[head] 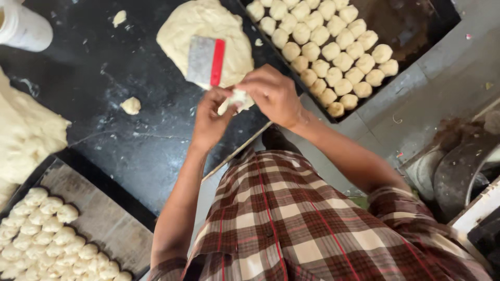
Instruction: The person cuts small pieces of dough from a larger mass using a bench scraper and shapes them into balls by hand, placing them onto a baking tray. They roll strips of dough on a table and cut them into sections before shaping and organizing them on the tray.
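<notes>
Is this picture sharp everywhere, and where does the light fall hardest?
Head view: the dough balls on the upper tray are crisp; the hands, left hand and right hand, look slightly soft; the big dough mass at the left edge is brightest, nearly washed out.

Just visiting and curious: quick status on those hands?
Left hand and right hand both pinching one small dough piece. Scraper lies on the big dough mound just beyond. Filled tray to the right.
</notes>
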